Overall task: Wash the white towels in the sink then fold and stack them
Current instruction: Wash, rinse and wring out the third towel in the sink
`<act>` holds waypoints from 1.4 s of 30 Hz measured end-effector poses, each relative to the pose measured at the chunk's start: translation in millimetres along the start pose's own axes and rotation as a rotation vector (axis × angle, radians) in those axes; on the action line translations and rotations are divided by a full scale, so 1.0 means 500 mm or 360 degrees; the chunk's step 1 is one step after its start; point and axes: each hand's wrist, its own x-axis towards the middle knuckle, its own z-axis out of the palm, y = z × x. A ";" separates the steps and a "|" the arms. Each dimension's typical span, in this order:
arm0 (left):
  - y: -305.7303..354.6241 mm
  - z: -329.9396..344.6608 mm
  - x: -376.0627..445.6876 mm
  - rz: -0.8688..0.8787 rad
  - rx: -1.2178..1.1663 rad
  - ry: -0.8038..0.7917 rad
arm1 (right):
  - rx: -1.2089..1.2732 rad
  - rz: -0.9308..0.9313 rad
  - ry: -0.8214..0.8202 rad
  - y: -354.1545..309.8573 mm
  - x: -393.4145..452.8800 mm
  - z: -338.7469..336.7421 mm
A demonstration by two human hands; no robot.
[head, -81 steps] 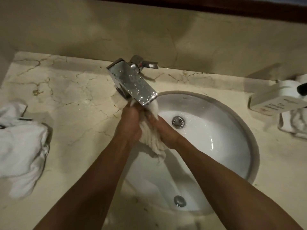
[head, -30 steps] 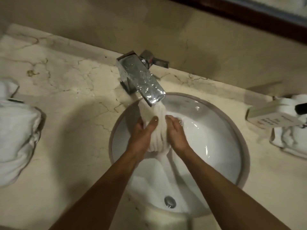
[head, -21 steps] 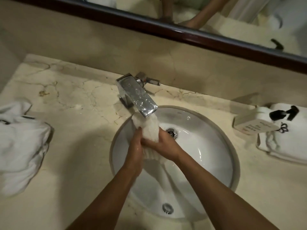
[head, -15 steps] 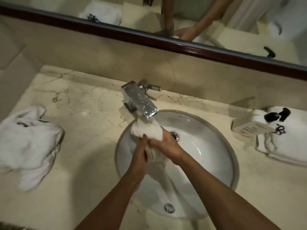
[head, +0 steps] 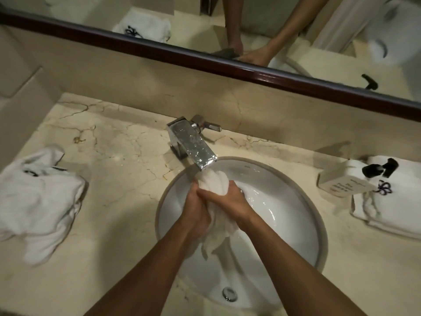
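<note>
**Towel wrung under the spout**

Both hands clamp one wet white towel (head: pixel 214 185) over the sink (head: pixel 296 224): the left hand (head: pixel 196 210) and right hand (head: pixel 230 201) curl round it, each grip pressed against the other. The washing step looks underway; next likely comes squeezing out water, then lifting clear. The faucet (head: pixel 193 144) sits just beyond the grip, tight overhead. Crumpled towels (head: pixel 36 201) lie well left on the desk (head: pixel 118 179); folded towels (head: pixel 387 208) well right.

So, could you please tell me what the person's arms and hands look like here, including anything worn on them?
Both forearms are bare as far as the frame shows: no sleeves in view. The left hand and right hand show no gloves, and no rings, watch or bracelet are visible.
</note>
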 end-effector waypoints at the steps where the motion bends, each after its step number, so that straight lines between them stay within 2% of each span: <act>1: -0.001 -0.007 -0.008 -0.0045 -0.0027 -0.0078 | -0.0089 0.0042 -0.0056 0.005 0.004 -0.009; 3: 0.012 -0.031 -0.016 -0.0102 0.0025 -0.0165 | -0.0226 0.0028 -0.0196 0.014 0.017 -0.028; 4: 0.015 -0.046 -0.014 -0.0046 0.0227 -0.0230 | -0.0230 0.0007 -0.0228 0.011 0.015 -0.035; 5: 0.024 -0.060 -0.015 0.0146 0.0681 -0.0234 | -0.0209 -0.0002 -0.0232 0.010 0.019 -0.041; 6: 0.034 -0.076 -0.015 0.0404 0.1340 -0.0162 | -0.0201 -0.0004 -0.0244 0.010 0.022 -0.048; 7: 0.036 -0.096 -0.007 0.0700 0.2028 0.0008 | -0.0209 -0.0003 -0.0247 0.005 0.022 -0.057; 8: 0.040 -0.109 0.000 0.0973 0.2499 0.0208 | -0.0218 -0.0021 -0.0291 -0.001 0.022 -0.067; 9: 0.040 -0.110 0.000 0.1191 0.2687 0.0358 | -0.0223 -0.0016 -0.0348 -0.009 0.019 -0.077; 10: 0.037 -0.100 -0.002 0.1317 0.2717 0.0399 | -0.0206 -0.0001 -0.0435 -0.019 0.015 -0.087; 11: 0.034 -0.085 -0.002 0.1351 0.2689 0.0301 | -0.0202 0.0023 -0.0505 -0.031 0.011 -0.098; 13: 0.040 -0.052 0.011 0.1224 0.2494 -0.0139 | -0.0174 0.0117 -0.0666 -0.056 0.003 -0.118; 14: 0.050 -0.034 0.012 0.1054 0.2320 -0.0337 | -0.0110 0.0176 -0.0721 -0.063 0.002 -0.127; 16: 0.072 -0.011 0.026 0.0734 0.2034 -0.0510 | 0.0140 0.0270 -0.0716 -0.076 0.002 -0.142; 19: 0.096 0.023 0.032 0.0492 0.1859 -0.0427 | 0.0630 0.0277 -0.0541 -0.063 -0.016 -0.150; 22: 0.094 0.031 0.027 0.0428 0.1411 -0.0276 | 0.0996 0.0275 -0.0329 0.003 -0.044 -0.130; 25: 0.082 0.025 0.029 0.0430 0.1245 -0.0167 | 0.0912 0.0111 -0.0276 0.049 -0.063 -0.085; 28: 0.069 0.031 0.038 0.0310 0.1002 0.0002 | 0.0870 0.0055 -0.0042 0.064 -0.061 -0.025; 30: 0.064 0.017 0.043 0.0159 0.0852 -0.0039 | 0.0893 0.0049 0.0070 0.063 -0.050 0.002; 32: 0.064 -0.016 0.043 0.0033 0.0853 -0.0230 | 0.1116 0.0183 0.0113 0.055 -0.030 0.004; 34: 0.059 -0.054 0.037 0.0022 0.1187 -0.0393 | 0.1493 0.0373 -0.0032 0.043 -0.014 -0.010; 35: 0.052 -0.070 0.031 0.0017 0.1252 -0.0428 | 0.1560 0.0437 -0.0108 0.041 -0.007 -0.014; 37: 0.033 -0.085 0.029 0.0069 0.1107 -0.0333 | 0.1298 0.0403 -0.0037 0.035 -0.001 -0.002; 39: 0.019 -0.081 0.025 0.0235 0.0983 -0.0150 | 0.0767 0.0269 0.0184 0.042 -0.008 0.015; 42: 0.019 -0.074 0.020 0.0278 0.0903 -0.0050 | 0.0483 0.0062 0.0117 0.071 -0.040 0.037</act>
